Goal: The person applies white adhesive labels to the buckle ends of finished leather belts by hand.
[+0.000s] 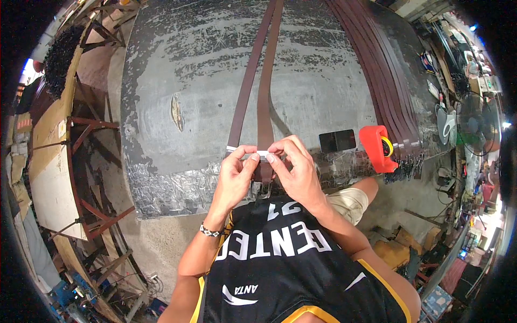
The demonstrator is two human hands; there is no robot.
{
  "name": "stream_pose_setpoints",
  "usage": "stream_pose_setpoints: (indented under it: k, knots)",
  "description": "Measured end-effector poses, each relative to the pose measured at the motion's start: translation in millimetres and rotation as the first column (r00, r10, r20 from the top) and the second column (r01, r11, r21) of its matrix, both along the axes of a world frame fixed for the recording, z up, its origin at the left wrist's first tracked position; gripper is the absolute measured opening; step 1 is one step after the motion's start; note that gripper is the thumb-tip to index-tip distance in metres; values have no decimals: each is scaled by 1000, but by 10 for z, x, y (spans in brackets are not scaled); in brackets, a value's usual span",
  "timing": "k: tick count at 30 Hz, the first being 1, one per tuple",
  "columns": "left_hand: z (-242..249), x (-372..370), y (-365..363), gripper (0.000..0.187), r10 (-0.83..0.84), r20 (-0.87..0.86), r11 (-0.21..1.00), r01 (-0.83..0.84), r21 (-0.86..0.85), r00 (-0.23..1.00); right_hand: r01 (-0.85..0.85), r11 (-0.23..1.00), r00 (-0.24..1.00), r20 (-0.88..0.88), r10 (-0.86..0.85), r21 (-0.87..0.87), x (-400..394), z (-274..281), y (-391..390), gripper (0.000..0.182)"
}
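Note:
My left hand (235,171) and my right hand (298,171) meet near the front edge of the worktable, thumbs and forefingers closed in a pinch. Between them is a flat brown strap (265,102), with a small piece of white tape (262,153) across it at my fingertips. The strap runs away from me to the far edge, and a short dark end hangs below the tape. A second, darker strap (246,102) lies to its left, its near end banded in white just beside my left fingers.
A red tape dispenser (370,146) with a yellow-cored roll stands on the right of the worn grey table (204,118). Next to it lies a black rectangular object (337,141). Many brown straps (379,75) run along the right side. A fan (476,124) stands farther right.

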State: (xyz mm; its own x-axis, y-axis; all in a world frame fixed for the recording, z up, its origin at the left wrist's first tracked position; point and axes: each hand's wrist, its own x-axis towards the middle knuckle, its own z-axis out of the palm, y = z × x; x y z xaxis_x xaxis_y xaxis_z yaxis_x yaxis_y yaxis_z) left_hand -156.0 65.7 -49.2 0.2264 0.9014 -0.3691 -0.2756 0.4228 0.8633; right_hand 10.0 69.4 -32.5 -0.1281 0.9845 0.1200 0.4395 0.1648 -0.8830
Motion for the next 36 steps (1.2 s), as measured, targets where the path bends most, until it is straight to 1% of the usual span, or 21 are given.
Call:
stream_pose_setpoints:
  k: [3, 6, 9, 12, 15, 17, 20, 23, 26, 29, 36]
  knots:
    - [-16, -32, 4, 18, -26, -14, 1000, 26, 12, 1000, -21, 999, 998, -57, 18, -44, 0, -19, -2, 14]
    - [-31, -36, 6, 18, -21, -24, 1000, 21, -1, 999, 3, 995, 994, -105, -13, -98, -3, -81, -19, 16]
    - [-49, -44, 0, 18, -17, -15, 999, 16, -38, 1000, -39, 968, 975, -223, -18, -249, 4, -52, -11, 18]
    - [-100, -35, -32, 20, 11, -51, 1000, -12, -20, 999, -105, 938, 967, -255, 18, -331, 33, -111, -1, 19]
    - [-176, -5, -69, 25, 58, -72, 998, -57, 28, 996, -94, 950, 970, -243, 20, -297, 65, -365, 8, 20]
    - [-288, -5, -101, 29, 63, -75, 997, -59, 45, 995, -83, 941, 960, -280, -13, -329, 57, -453, 9, 19]
    - [-479, 10, -103, 29, 98, -189, 980, -62, 189, 977, -70, 936, 948, -316, -45, -345, 61, -564, 24, 17]
    - [-467, -61, -91, 26, 14, -196, 996, 4, 93, 980, -79, 923, 937, -345, -61, -376, 66, -583, 52, 15]
    - [-519, -41, -103, 24, 50, -135, 992, -33, 125, 990, -91, 908, 935, -350, -64, -409, 68, -613, 60, 14]
    - [-543, -53, -110, 24, 50, -89, 997, -45, 66, 995, -106, 897, 926, -370, -68, -430, 63, -620, 68, 14]
    - [-486, -96, -68, 22, 20, -92, 999, -16, 51, 996, -137, 884, 912, -405, -62, -446, 57, -580, 102, 14]
